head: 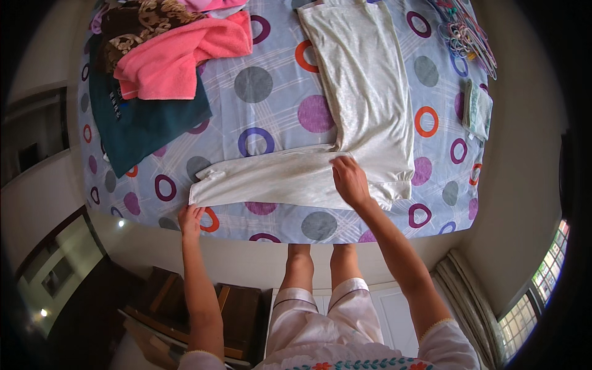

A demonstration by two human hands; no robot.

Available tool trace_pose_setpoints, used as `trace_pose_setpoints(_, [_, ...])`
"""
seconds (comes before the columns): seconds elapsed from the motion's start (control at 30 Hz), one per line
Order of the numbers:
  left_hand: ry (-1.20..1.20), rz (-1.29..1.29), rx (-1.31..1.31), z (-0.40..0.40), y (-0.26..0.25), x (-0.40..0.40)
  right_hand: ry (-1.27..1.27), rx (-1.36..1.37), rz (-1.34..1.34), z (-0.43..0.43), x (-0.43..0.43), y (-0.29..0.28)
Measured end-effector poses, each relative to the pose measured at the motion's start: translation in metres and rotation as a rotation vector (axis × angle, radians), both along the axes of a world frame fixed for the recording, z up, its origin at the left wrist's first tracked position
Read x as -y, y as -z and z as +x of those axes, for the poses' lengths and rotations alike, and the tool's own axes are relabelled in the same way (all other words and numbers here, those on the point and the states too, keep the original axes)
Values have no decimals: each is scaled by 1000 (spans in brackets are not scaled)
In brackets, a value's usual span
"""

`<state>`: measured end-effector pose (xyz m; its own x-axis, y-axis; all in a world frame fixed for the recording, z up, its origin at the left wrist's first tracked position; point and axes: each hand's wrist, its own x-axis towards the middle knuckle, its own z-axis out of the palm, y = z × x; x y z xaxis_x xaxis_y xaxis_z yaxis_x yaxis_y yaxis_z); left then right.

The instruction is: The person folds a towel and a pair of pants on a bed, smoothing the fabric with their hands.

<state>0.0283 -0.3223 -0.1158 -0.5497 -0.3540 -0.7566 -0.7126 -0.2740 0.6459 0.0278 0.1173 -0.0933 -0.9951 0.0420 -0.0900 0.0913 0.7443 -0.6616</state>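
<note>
A pair of cream trousers (370, 92) is spread on the bed. One leg stretches away toward the far edge, and the other lies sideways to the left. Its gathered waistband (395, 188) rests near the bed's front edge, at the right. My left hand (189, 220) pinches the hem corner of the sideways leg. At the inner edge of that same leg, close to where the legs meet, my right hand (350, 180) has its fingers curled onto the cloth. The fingertips of my right hand are partly hidden.
On the patterned bed sheet (319, 225), a coral towel (162, 64) and brown patterned cloth (138, 27) overlie a dark green cloth bag (148, 134). Tangled hangers (467, 41) and a small folded cloth (477, 110) lie at the right. A wooden chair (236, 314) stands behind my left arm.
</note>
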Motion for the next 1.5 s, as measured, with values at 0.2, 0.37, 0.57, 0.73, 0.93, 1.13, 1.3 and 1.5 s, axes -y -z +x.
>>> trace_pose_setpoints(0.2, [-120,94,-247,1,-8,-19,-225,138,224,-37,7,33])
trace_pose_setpoints(0.37, [-243,321,-444,9,-2,-13,-249,130,195,-47,26,32])
trace_pose_setpoints(0.57, [-228,274,-384,7,11,-19,-252,436,71,-61,52,39])
trace_pose_setpoints(0.73, [-268,302,-389,8,9,-23,-168,505,94,-71,63,28])
trace_pose_setpoints(0.93, [-225,246,-325,11,14,-18,-157,-8,219,-66,75,33])
trace_pose_setpoints(1.13, [-231,159,-222,4,10,-25,-135,-78,200,-58,96,25])
trace_pose_setpoints(1.3, [-281,145,-165,8,5,-22,-166,145,22,-18,134,21])
trace_pose_setpoints(1.5, [-236,213,-239,-8,-6,-22,-191,182,-187,8,141,3])
